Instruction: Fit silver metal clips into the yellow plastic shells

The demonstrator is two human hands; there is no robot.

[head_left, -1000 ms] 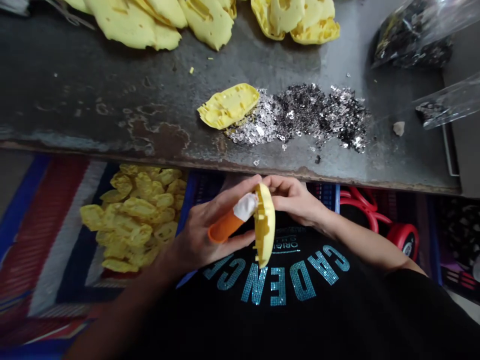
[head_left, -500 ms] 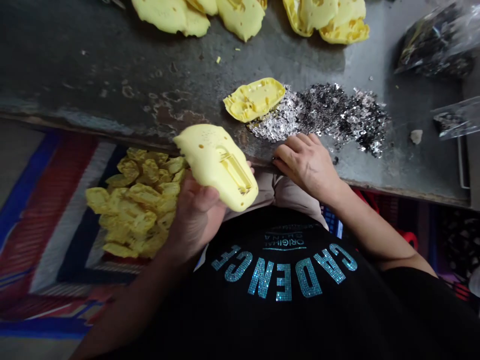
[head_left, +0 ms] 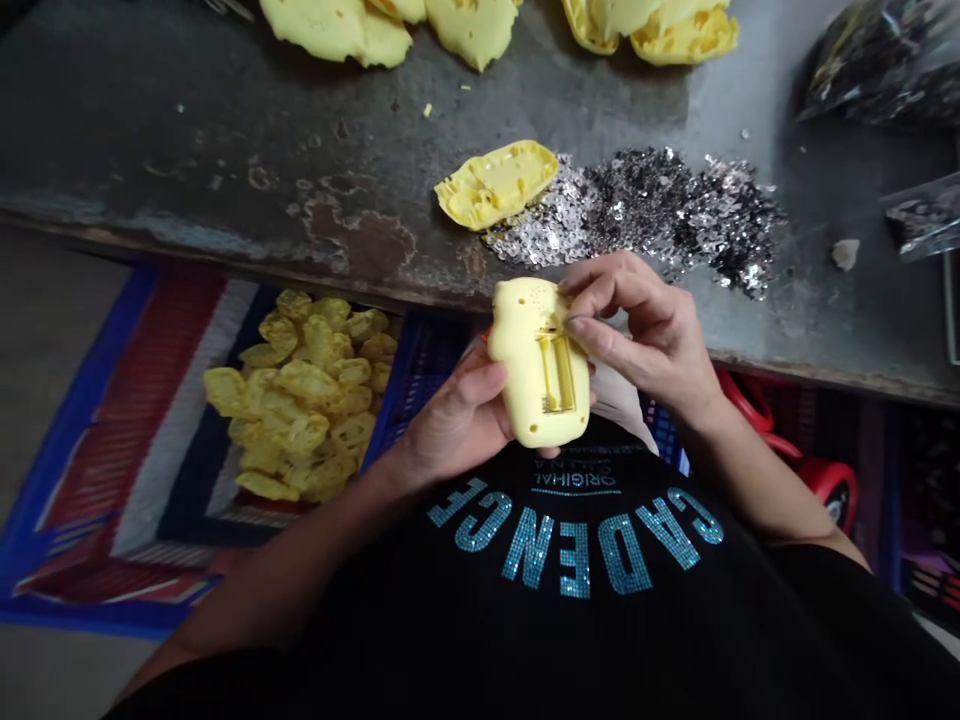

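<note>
Two bare hands work close to our chest, just near of the edge of a worn metal table (head_left: 225, 180). Our left hand (head_left: 457, 420) wraps its fingers around a yellow plastic shell (head_left: 536, 365), holding it upright with its open battery slot facing us. Our right hand (head_left: 649, 330) pinches thumb and forefinger together at the slot's far end; whatever small piece they may grip is too tiny to see. Just beyond on the table, a heap of small silvery metal parts (head_left: 645, 205) lies beside another yellow shell half (head_left: 496, 183). More shells sit along the far edge (head_left: 337, 25), and a pile of them (head_left: 307, 395) fills a bin low on the left. To do this well, we judge the left hand should keep the shell steady while the right fingertips press squarely into the slot
</note>
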